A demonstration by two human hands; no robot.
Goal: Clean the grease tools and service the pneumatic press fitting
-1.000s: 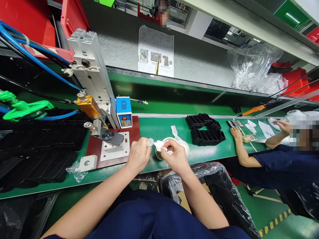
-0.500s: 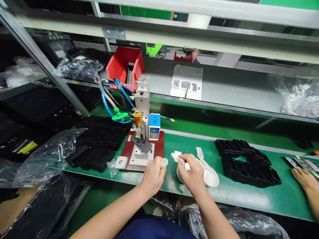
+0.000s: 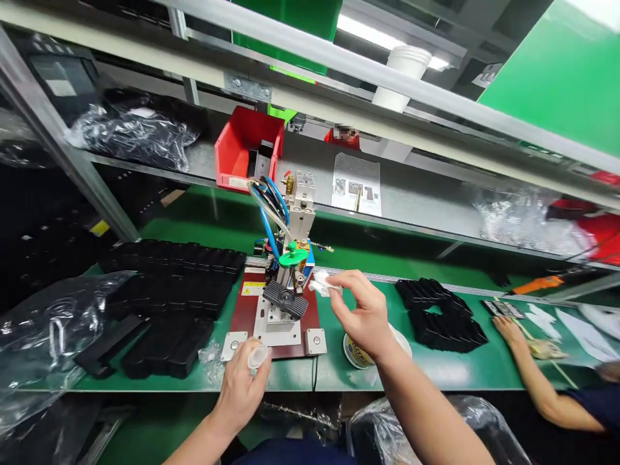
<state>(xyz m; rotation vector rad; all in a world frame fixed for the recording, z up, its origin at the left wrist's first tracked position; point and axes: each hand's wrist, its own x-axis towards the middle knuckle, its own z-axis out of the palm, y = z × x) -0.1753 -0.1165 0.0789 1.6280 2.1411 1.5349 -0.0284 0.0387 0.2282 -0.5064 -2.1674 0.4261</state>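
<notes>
**White wipe raised at the press fixture, small clear cap in the other hand**

The right hand (image 3: 365, 316) pinches a crumpled white wipe (image 3: 322, 285) between thumb and fingertips, holding it just right of the black speaker part (image 3: 285, 299) seated on the small pneumatic press (image 3: 295, 219). The wipe appears not yet to touch the part, so any wiping looks still to be done. The left hand (image 3: 242, 381) is curled around a small clear cap (image 3: 257, 356) at the near edge of the red base plate (image 3: 245, 310). A round tub (image 3: 353, 354) sits near the right wrist. Stacked black trays (image 3: 169, 284) lie left, more black trays (image 3: 440, 313) right. The press's hoses and green fitting (image 3: 292, 256) crowd the space above the part. A co-worker's hand (image 3: 508, 326) rests far right.
</notes>
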